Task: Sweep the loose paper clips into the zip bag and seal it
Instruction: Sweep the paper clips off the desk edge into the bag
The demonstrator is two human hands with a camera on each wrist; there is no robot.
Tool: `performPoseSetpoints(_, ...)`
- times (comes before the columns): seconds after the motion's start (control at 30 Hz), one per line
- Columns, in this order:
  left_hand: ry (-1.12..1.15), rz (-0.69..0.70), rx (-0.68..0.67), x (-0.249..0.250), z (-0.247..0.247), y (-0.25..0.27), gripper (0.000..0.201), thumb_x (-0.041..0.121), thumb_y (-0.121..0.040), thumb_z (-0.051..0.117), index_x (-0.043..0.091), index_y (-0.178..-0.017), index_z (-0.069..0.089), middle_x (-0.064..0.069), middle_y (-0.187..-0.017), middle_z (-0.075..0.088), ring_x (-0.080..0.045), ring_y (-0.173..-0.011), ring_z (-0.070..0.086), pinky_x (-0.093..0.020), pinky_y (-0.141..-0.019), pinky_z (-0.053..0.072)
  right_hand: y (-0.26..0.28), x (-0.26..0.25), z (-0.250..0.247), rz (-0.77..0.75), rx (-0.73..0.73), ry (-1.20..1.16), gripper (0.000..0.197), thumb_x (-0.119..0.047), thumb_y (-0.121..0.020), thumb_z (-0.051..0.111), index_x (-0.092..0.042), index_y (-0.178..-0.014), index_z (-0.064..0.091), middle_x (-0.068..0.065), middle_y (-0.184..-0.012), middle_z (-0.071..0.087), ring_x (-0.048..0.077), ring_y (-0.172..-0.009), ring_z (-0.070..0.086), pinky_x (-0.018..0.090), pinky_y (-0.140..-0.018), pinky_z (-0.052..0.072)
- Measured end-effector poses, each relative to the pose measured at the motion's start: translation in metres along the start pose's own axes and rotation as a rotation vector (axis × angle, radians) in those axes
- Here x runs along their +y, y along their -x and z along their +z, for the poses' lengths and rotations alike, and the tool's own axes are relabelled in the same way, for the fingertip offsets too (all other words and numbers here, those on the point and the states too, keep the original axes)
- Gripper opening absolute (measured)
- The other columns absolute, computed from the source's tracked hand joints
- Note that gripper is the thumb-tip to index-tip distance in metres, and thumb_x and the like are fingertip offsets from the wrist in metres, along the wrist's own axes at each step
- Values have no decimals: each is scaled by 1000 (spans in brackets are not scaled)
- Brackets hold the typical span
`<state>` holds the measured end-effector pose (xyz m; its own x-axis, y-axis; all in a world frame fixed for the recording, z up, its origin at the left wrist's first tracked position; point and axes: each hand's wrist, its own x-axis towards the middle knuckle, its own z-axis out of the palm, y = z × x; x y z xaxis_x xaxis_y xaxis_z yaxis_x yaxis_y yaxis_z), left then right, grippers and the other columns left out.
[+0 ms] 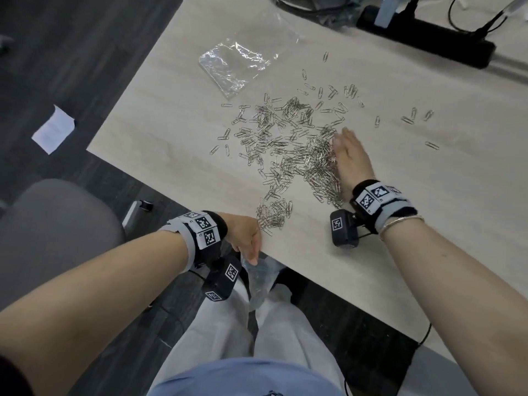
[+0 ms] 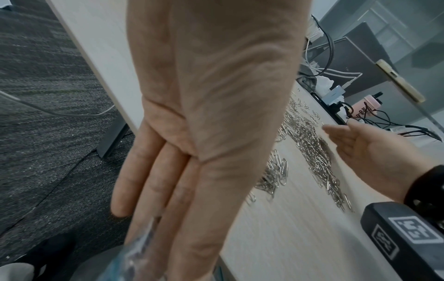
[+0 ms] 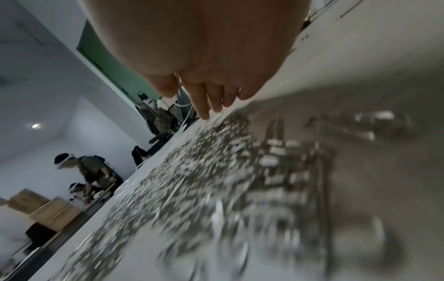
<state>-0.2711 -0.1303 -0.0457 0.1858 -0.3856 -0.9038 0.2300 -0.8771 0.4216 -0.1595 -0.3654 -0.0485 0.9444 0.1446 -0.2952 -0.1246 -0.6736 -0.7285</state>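
Observation:
Silver paper clips (image 1: 285, 144) lie spread over the middle of the pale wooden table (image 1: 171, 132), with a small heap (image 1: 274, 214) near the front edge. My right hand (image 1: 347, 150) stands on its side on the table, fingers straight, its palm against the right flank of the clip pile (image 2: 312, 148). My left hand (image 1: 249, 247) is at the table's front edge and pinches the mouth of a clear zip bag (image 1: 261, 281) with a blue seal strip, which hangs below the edge. The bag's rim (image 2: 137, 252) shows by my left fingers (image 2: 153, 186). The right wrist view shows blurred clips (image 3: 216, 171).
A second crumpled clear plastic bag (image 1: 233, 67) lies at the table's far left. Stray clips (image 1: 411, 117) sit to the right. A black power strip (image 1: 428, 38) with cables runs along the back. A grey chair (image 1: 57, 224) stands left; white paper (image 1: 54, 128) lies on the floor.

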Motion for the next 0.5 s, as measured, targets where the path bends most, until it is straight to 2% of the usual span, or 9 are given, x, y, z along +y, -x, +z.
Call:
performPoseSetpoints(0.1,4,-8,-17,1,0,0,4,18,-73,79,20,-74,75,15,-58,68,5,-55,59,-18,-64,46,-15,16,-28,30,222,-12,44,-26,-102,29,-10,-142,37,5,-155,24,18,-144,18,30,-118,9)
performPoseSetpoints(0.2,12,-21,-20,2,0,0,5,18,-73,79,17,-76,75,10,-63,69,0,-59,61,-20,-66,47,-38,43,-62,134,363,32,46,-22,-101,30,-6,-145,30,11,-157,15,22,-146,10,33,-119,4)
performPoseSetpoints(0.27,15,-26,-13,2,0,0,5,18,-72,79,17,-75,75,9,-63,68,-2,-61,61,-20,-66,48,-50,58,-83,256,376,120,51,-26,-101,30,-7,-147,21,13,-158,7,25,-147,3,38,-118,-1)
performPoseSetpoints(0.37,21,-26,-11,2,0,0,5,18,-73,79,20,-71,74,10,-62,67,-2,-63,61,-19,-66,48,-61,74,-101,400,353,220,56,-32,-100,28,-8,-149,14,13,-158,2,27,-147,-1,45,-117,-3)
performPoseSetpoints(0.5,26,-27,-6,1,0,0,6,20,-73,79,22,-70,74,11,-63,68,-1,-65,61,-19,-67,47,-72,74,-96,431,238,295,57,-36,-100,21,-12,-150,9,13,-158,-3,26,-146,-5,46,-118,-6)
